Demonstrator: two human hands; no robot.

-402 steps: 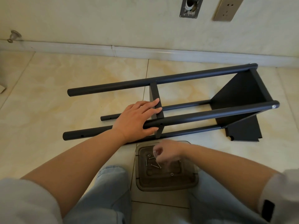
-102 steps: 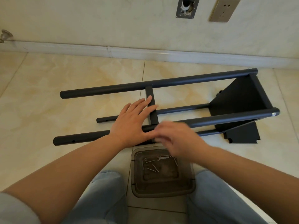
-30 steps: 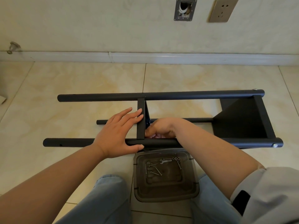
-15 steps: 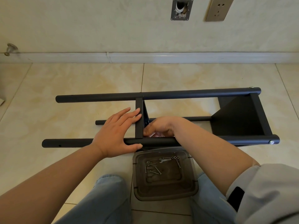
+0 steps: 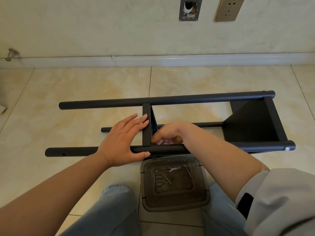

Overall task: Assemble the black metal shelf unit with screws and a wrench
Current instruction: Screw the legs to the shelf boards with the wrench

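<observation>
The black metal shelf unit (image 5: pixel 187 99) lies on its side on the tiled floor, its long tubes running left to right. A black shelf plate (image 5: pixel 252 123) closes its right end. My left hand (image 5: pixel 122 140) lies flat with straight fingers against the middle shelf plate (image 5: pixel 146 126), thumb along the near tube. My right hand (image 5: pixel 167 133) reaches inside the frame just right of that plate, fingers curled at the plate's lower corner; what they hold is hidden. Several screws (image 5: pixel 163 178) and a small wrench (image 5: pixel 174 168) lie in a dark plastic tray (image 5: pixel 173 201).
The tray sits on the floor between my knees, just below the near tube. The wall and its white baseboard (image 5: pixel 153 60) run behind the frame. A wall socket (image 5: pixel 228 9) and an open wall box (image 5: pixel 190 9) are above. A doorstop knob (image 5: pixel 12 54) sticks out at left.
Over the last second, both hands stay in place at the middle plate; the view has barely shifted. Earlier, my right hand came up from the tray and went inside the frame.
</observation>
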